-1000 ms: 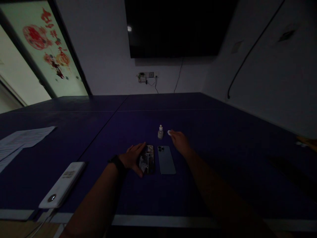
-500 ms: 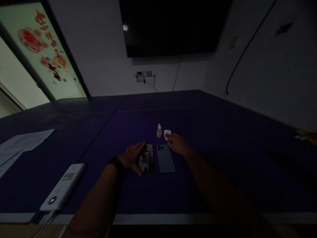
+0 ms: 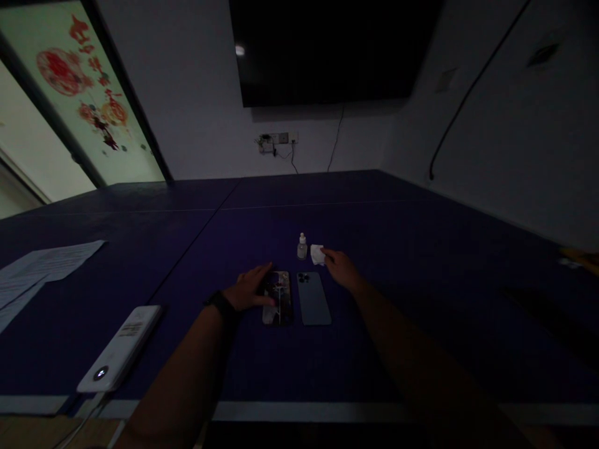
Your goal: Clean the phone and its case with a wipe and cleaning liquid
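A patterned phone case [image 3: 279, 305], dark with pale marks, lies flat on the blue table. My left hand [image 3: 250, 290] rests at its left side with fingers stretched, the thumb reaching over the case. Beside the case lies a blue-grey phone [image 3: 314, 300], back up, its cameras at the top left. My right hand [image 3: 343, 269] is beyond the phone, fingers extended, with a fingertip at the right edge of a small white folded cloth or tissue [image 3: 317, 255]. Left of that stands a small clear bottle [image 3: 302, 249] with a white cap.
A white power bank [image 3: 122, 349] with a cable plugged in lies at the left front. Printed papers [image 3: 51, 265] are at the far left. A large dark screen [image 3: 327, 50] hangs on the wall above sockets [image 3: 276, 140]. Something yellow [image 3: 580, 257] sits at the right edge.
My right hand has drawn back slightly to the right, baring more of the white cloth or tissue. My left thumb has moved up onto the patterned case.
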Action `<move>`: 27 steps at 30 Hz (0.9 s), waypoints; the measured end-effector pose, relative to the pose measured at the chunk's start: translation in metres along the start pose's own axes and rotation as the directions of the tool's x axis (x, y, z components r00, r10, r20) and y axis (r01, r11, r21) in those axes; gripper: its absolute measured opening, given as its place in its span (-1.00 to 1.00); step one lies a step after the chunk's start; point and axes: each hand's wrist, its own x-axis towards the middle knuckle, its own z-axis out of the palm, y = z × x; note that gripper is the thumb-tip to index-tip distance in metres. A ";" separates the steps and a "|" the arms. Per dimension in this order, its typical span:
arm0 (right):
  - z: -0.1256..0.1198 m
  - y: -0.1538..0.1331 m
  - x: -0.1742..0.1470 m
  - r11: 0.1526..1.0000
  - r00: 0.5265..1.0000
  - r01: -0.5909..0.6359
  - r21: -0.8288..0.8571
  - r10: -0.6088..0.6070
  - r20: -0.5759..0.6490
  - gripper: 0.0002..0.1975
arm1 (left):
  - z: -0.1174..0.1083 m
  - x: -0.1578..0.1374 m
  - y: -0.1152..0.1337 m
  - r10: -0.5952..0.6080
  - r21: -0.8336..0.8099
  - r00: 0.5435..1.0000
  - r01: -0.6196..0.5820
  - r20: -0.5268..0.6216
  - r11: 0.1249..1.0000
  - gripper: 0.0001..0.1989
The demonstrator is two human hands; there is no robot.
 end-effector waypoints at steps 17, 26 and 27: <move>-0.032 -0.034 0.030 0.968 0.990 0.053 0.247 -0.018 -0.140 -0.71 | 0.004 0.019 -0.012 -0.148 -0.197 0.900 0.071 -0.410 0.978 -0.48; -0.024 -0.063 0.073 0.953 0.992 0.086 0.291 -0.110 0.068 -0.84 | -0.001 0.014 -0.008 -0.208 -0.350 0.894 0.062 -0.397 0.935 -0.44; -0.022 -0.062 0.073 0.950 0.990 0.085 0.299 -0.113 0.079 -0.83 | -0.001 0.014 -0.008 -0.211 -0.359 0.895 0.062 -0.394 0.931 -0.43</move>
